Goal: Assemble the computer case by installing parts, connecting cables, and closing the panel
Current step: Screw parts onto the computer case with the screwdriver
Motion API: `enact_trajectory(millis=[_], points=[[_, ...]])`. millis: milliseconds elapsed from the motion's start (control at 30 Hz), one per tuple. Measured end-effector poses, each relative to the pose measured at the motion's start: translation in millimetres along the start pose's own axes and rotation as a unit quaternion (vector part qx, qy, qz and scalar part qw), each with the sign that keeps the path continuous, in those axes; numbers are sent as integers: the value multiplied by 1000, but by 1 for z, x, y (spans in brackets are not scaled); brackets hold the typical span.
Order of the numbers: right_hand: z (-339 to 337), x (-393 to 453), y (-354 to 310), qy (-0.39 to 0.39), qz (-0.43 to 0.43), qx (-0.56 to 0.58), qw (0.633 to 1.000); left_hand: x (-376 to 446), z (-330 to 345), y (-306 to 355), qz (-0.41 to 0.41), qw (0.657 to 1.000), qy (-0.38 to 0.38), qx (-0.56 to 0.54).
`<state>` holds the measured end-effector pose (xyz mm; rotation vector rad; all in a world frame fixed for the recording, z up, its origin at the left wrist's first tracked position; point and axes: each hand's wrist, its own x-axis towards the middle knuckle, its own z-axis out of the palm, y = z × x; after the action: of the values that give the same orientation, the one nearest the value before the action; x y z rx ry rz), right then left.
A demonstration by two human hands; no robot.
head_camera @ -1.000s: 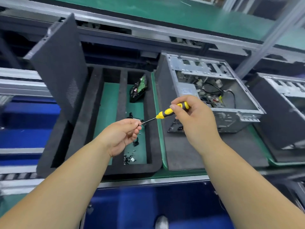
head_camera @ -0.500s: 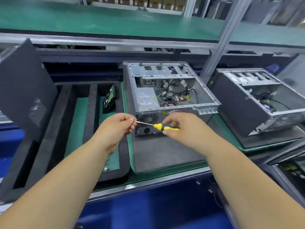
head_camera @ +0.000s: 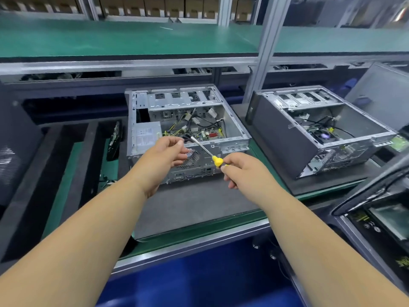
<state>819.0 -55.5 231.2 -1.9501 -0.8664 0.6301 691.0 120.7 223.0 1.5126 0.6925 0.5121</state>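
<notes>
Before open steel case (head_camera: 232, 129): right hand (head_camera: 241, 171) grips yellow-handled screwdriver (head_camera: 207, 151); left hand (head_camera: 168, 154) loosely curled, holding nothing.

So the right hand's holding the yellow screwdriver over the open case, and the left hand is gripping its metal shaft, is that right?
Not quite. In the head view the left hand is off the shaft, fingers loosely curled beside the tip. The right hand does hold the yellow screwdriver over the open case.

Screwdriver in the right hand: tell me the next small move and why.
Probably bring the screwdriver tip down to the rear edge of the open computer case. The right hand grips its handle, the tip hangs just above that edge, and the left hand is beside the tip.
</notes>
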Motion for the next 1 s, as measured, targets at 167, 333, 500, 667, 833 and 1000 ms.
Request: enact_trajectory(millis=[167,333,500,667,833,1000], points=[[-7,12,10,37,37,49,997,27,10,1,39,995,-25,86],[-1,26,14,83,77,80,990,65,-3,9,60,984,-31,166],[7,40,11,124,104,96,982,119,-13,17,97,936,-55,335],[16,50,15,157,128,122,972,161,-3,7,53,805,-175,564],[28,46,26,171,151,144,963,171,6,-2,6,718,-252,648],[38,30,42,158,157,127,966,169,1,-4,31,731,-232,641]])
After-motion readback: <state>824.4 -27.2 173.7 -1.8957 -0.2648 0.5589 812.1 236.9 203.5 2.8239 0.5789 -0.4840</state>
